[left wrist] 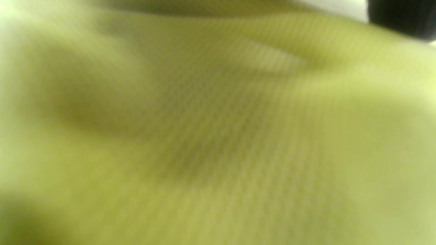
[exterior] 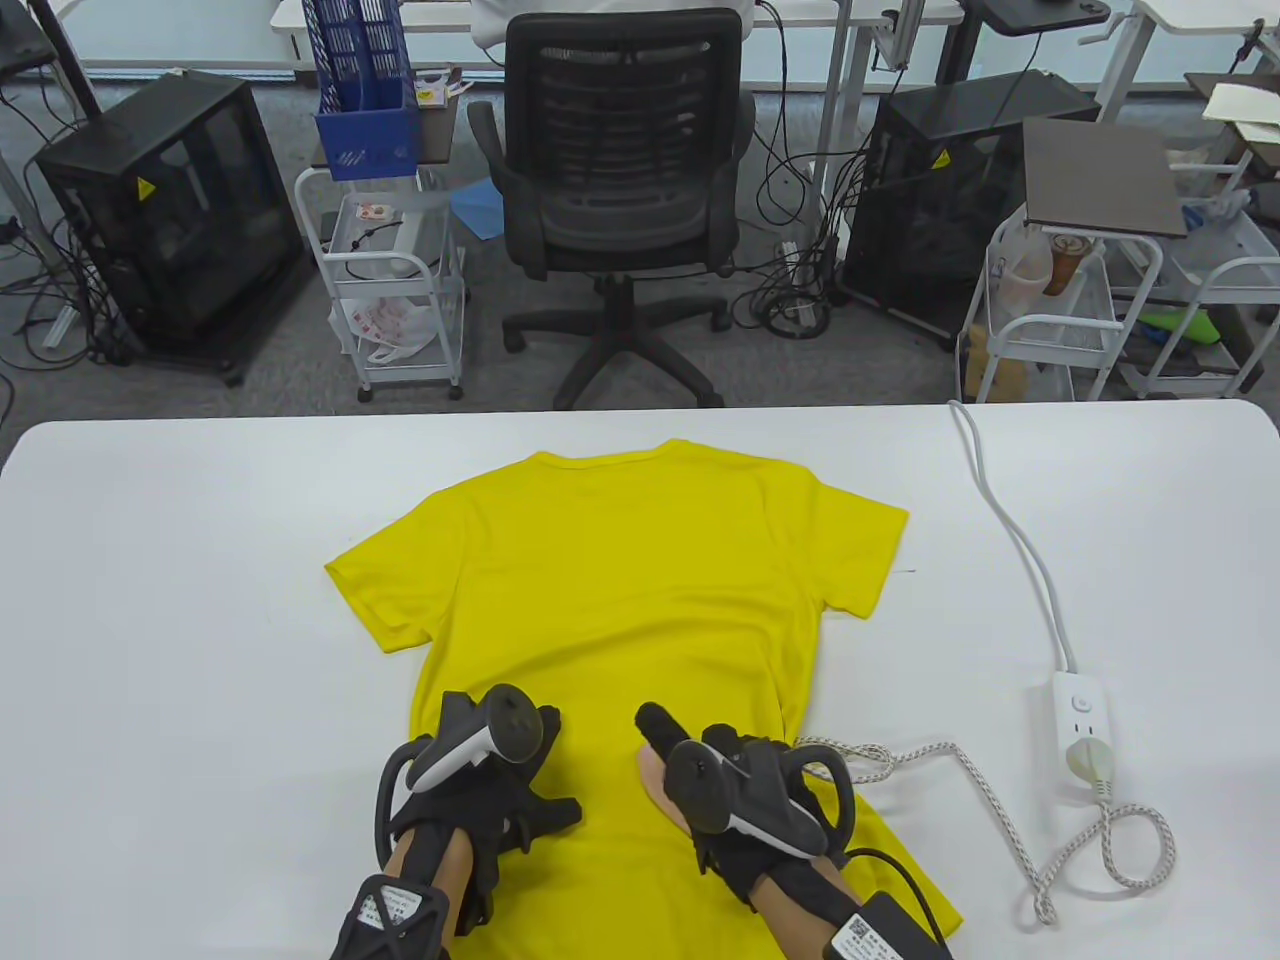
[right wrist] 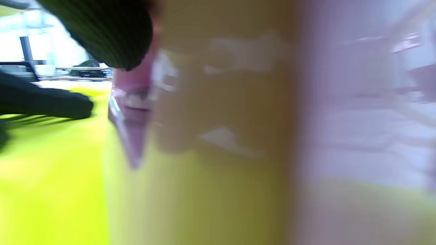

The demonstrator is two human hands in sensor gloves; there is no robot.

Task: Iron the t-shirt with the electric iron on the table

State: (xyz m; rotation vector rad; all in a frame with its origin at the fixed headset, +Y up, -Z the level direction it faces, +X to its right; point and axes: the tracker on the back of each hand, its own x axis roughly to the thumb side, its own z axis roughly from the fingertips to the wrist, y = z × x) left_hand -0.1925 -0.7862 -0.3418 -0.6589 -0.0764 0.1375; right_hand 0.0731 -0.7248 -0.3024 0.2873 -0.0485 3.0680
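On the white table [exterior: 180, 600], the yellow t-shirt [exterior: 620, 590] is lying flat, collar away from you. Your left hand [exterior: 480, 770] is pressing its lower part, fingers spread apart. Your right hand [exterior: 740, 790] is gripping the pink iron [exterior: 658, 785] on the shirt; its braided cord [exterior: 990, 810] is running to the power strip [exterior: 1080, 730].

On the desk [exterior: 150, 600] are counted one t-shirt [exterior: 610, 590], one iron [exterior: 665, 790], one power strip [exterior: 1080, 725], two cords and two gloved hands.
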